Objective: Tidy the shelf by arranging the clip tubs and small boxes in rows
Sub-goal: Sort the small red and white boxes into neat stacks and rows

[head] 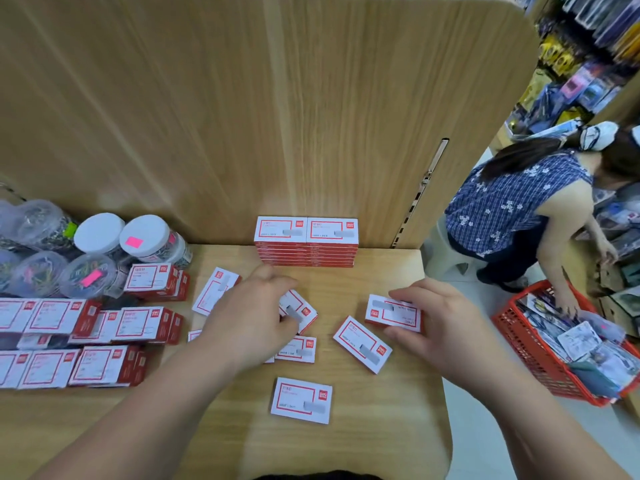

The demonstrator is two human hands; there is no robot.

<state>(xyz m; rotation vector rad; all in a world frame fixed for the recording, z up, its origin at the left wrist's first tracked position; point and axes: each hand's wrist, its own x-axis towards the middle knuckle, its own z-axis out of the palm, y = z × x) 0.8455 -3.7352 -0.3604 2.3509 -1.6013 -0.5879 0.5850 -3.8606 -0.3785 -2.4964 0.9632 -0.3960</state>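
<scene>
The left hand (pixel 252 310) lies palm down, fingers and thumb curled round a small white-and-red cardboard box (pixel 302 309) held at an angle over the middle of the light wooden shelf (pixel 381 420). The right hand (pixel 438 318) pinches the right end of a second white-and-red box (pixel 391 312) toward the shelf's right edge. Between the hands lies a loose angled box (pixel 362 344). Further loose boxes lie close by: a box beside the left wrist (pixel 297 348), a front box (pixel 301 400) and a box left of the left hand (pixel 213 294). Two neat box stacks (pixel 306 242) stand side by side against the wooden back panel (pixel 207 116). At the left, grouped boxes (pixel 86 341) lie in uneven rows, with clear round plastic clip tubs (pixel 145 239) behind them. Right of the shelf, a person in a blue patterned top (pixel 502 216) reaches into a red plastic basket (pixel 533 355).
</scene>
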